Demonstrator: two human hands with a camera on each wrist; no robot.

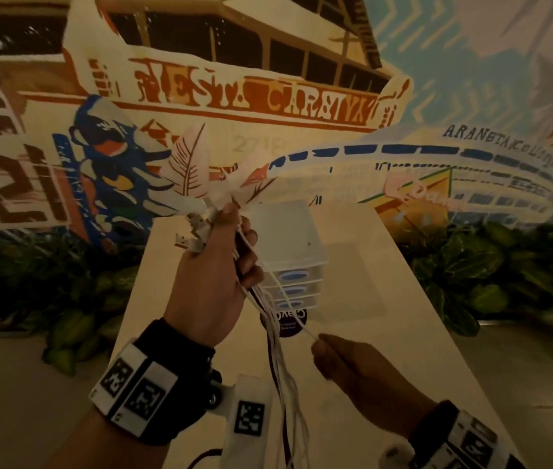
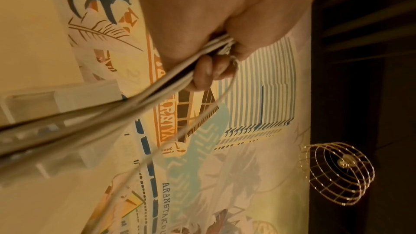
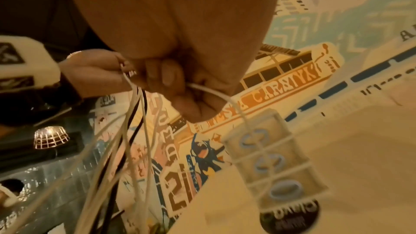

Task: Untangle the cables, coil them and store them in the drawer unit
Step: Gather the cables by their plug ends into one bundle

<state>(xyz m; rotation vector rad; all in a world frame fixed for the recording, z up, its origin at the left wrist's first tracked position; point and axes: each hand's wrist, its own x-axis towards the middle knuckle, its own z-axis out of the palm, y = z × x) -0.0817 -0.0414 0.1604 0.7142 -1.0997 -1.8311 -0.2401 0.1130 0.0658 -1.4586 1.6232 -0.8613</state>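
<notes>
my left hand (image 1: 212,265) is raised over the table (image 1: 386,333), fist closed round a bundle of cables (image 1: 281,360). their plugs (image 1: 193,228) stick out above my thumb, and the strands, mostly white with a dark one among them, hang down toward me. my right hand (image 1: 352,370), lower and to the right, pinches one white cable (image 1: 293,314) that runs up to the left fist. the drawer unit (image 1: 290,245) stands on the table just beyond my hands, three drawers shut, with a dark round sticker (image 1: 290,324) on the table at its near foot.
</notes>
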